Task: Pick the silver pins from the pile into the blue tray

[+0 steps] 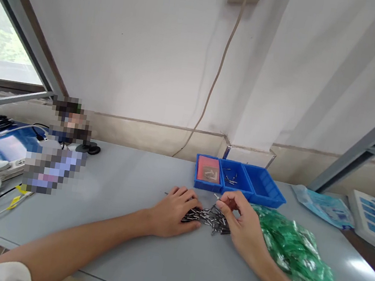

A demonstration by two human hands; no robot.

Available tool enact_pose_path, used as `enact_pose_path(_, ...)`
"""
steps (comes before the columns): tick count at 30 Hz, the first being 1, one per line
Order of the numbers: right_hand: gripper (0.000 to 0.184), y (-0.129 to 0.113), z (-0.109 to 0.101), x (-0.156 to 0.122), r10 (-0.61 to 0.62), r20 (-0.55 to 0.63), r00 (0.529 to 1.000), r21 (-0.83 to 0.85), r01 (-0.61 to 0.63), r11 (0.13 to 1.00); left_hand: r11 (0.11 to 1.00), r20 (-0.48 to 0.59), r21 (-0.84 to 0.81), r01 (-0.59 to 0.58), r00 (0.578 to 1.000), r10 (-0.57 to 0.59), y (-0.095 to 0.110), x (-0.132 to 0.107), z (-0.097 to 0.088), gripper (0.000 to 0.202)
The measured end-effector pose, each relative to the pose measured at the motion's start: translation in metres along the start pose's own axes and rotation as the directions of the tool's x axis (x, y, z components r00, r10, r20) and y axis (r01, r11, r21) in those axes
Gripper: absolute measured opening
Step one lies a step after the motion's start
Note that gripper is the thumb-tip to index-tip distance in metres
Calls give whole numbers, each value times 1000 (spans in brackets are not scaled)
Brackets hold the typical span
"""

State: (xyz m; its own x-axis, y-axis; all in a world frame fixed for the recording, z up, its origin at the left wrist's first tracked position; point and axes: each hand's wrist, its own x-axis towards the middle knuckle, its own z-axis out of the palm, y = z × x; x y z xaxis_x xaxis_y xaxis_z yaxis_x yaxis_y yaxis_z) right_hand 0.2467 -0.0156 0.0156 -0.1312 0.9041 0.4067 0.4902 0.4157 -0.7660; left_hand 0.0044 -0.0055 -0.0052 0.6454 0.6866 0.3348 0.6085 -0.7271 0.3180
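Note:
A heap of thin metal pins [209, 218], dark and shiny, lies on the grey table between my hands. My left hand [175, 211] rests palm down at the heap's left side, fingers stretched out and thumb apart, touching the pins. One pin pokes out on the far side of its fingers. At the heap's right edge, my right hand [242, 221] pinches a small pin [216, 196] between thumb and index finger; its tip shows to the left of the fingers. Behind the hands stands a blue compartment tray [272, 201], with several pins in its middle section.
A red card with a small bag [208, 169] sits in the tray's left section. Green plastic bags [297, 255] lie right of my right arm, near a light-blue packet [321, 207]. Power strips [3, 171] and cables are at the left. A wall cord [218, 74] hangs behind.

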Motion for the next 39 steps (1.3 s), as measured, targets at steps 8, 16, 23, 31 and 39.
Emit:
enact_pose_path(8,27,6,-4,5,99,-19,995,66,-98,993,1000,0,4,-7,1000,7,-1,-1,-1,36)
enact_pose_path(16,33,12,-4,9,144,36,989,253,-148,956,1000,2,8,-7,1000,7,-2,-1,0,36)
enact_pose_path(23,29,17,-4,12,185,-9,983,360,-169,918,1000,4,5,-15,1000,14,-2,-1,0,36)
enact_pose_path(31,25,14,-4,10,198,-37,980,333,-174,927,1000,-3,3,-21,1000,21,-2,0,-1,35)
enact_pose_path(39,23,14,-3,9,108,-72,991,160,-96,983,1000,6,-7,-16,1000,16,-2,0,-1,35)
